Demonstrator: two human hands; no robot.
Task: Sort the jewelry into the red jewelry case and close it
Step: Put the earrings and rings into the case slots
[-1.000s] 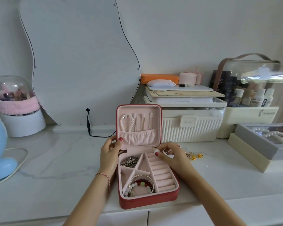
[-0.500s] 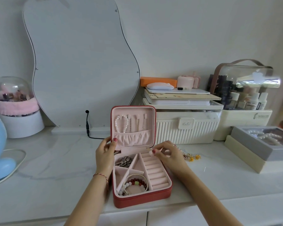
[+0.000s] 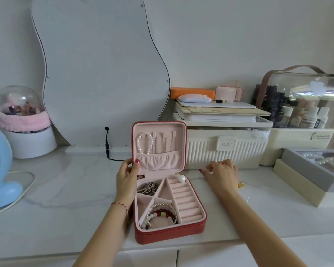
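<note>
Your right hand [image 3: 221, 173] has left the ring rolls and now sits on the countertop [image 3: 66, 189] to the right of the red jewelry case [image 3: 168, 233], while a pearl earring [image 3: 182, 178] that was between its fingers a moment ago rests at the top of the ring rolls [image 3: 185, 201]. Its fingers are curled down toward the marble near something small; whether they have closed on a piece, I cannot tell. Your left hand [image 3: 128, 178] grips the left edge of the upright lid [image 3: 159, 147], thumb on the pink lining, holding it open.

The case stands open near the front edge of the counter. A pearl bracelet [image 3: 145, 143] hangs in the lid, beaded bracelets [image 3: 162, 215] fill the front compartment, and a silver piece [image 3: 148, 187] lies in the back left one. A gold piece [image 3: 240, 185] lies loose on the counter just beside your right wrist.

Mind that wrist: a sweep back toward the case could knock the gold piece along the marble. The pearl looks perched rather than seated, so closing the lid early could pinch or roll it.
</note>
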